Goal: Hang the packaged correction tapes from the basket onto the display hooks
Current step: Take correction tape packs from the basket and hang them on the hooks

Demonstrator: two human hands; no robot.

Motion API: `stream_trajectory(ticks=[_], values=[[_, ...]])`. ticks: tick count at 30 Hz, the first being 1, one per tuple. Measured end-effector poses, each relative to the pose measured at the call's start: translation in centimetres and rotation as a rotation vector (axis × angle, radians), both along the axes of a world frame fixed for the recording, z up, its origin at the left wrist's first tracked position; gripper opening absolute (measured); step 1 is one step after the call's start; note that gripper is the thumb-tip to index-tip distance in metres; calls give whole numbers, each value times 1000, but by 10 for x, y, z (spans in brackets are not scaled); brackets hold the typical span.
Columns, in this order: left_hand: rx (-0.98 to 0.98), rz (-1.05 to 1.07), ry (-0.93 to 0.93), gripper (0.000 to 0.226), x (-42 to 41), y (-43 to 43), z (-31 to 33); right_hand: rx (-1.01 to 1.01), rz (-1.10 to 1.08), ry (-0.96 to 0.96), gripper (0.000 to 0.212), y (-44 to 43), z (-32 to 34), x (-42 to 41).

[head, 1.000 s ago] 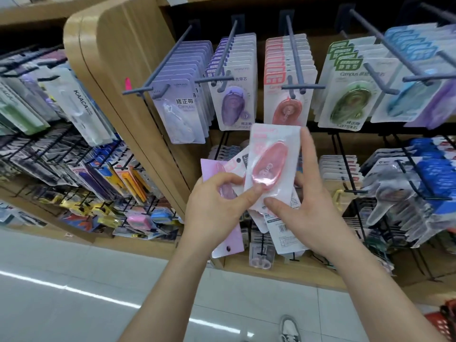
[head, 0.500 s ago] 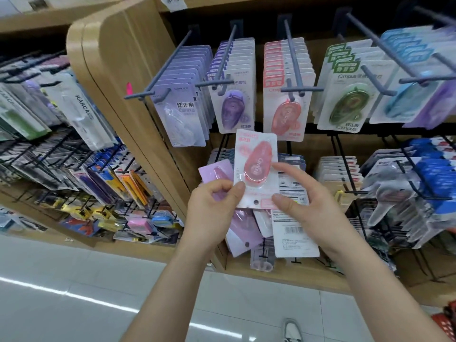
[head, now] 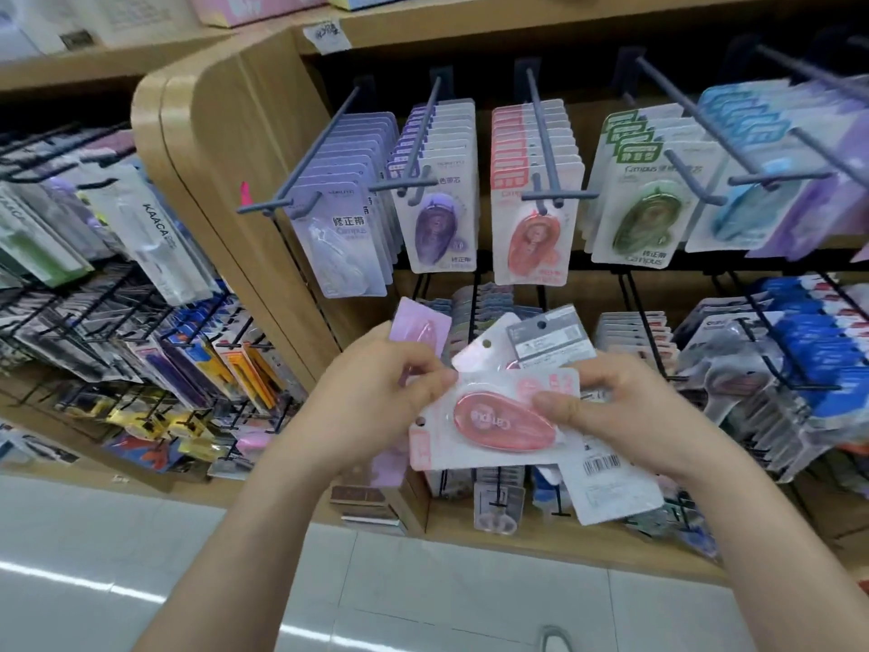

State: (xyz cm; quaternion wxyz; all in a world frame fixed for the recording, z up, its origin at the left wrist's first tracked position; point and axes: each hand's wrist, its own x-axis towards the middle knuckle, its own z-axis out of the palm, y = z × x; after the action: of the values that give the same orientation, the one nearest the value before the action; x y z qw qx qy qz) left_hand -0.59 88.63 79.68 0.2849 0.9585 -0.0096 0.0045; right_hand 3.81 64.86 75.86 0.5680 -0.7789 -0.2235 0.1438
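Pink correction tape pack [head: 498,423] lies sideways, gripped between both hands [head: 371,392].

shelf unit [head: 225,148] looks like smooth light wood, hooks [head: 541,134] matte grey, and the pink tape pack [head: 493,423] has a glossy clear plastic blister on card

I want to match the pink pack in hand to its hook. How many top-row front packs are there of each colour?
Pale lilac pack: 1
Purple pack: 1
Coral-pink pack: 1
Green pack: 1
Blue pack: 1
Total: 5
Held pink pack: not counted. The far-right stack is too blurred to count.
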Motion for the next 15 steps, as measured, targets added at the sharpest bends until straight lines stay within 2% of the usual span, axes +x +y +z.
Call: stream_trajectory(ticks=[2, 3, 5, 7, 11, 15], values=[[-339, 83, -27, 31, 1, -3, -3, 143, -154, 36, 12, -2, -5, -1], [-442, 100, -27, 30, 0, -5, -4, 195, -245, 18, 11, -3, -8, -1], [-584, 146, -35, 20, -1, -14, -7, 284, -346, -19, 11, -2, -11, -4], [-719, 195, -90, 17, 2, -26, -5, 327, -329, 17, 14, -2, -13, -8], [-817, 236, -250, 14, 16, -47, 13, 160, -146, 18, 17, -6, -16, -13], [-816, 254, -304, 10, 27, -57, 22, 278, -334, -68, 15, -3, -17, -13]])
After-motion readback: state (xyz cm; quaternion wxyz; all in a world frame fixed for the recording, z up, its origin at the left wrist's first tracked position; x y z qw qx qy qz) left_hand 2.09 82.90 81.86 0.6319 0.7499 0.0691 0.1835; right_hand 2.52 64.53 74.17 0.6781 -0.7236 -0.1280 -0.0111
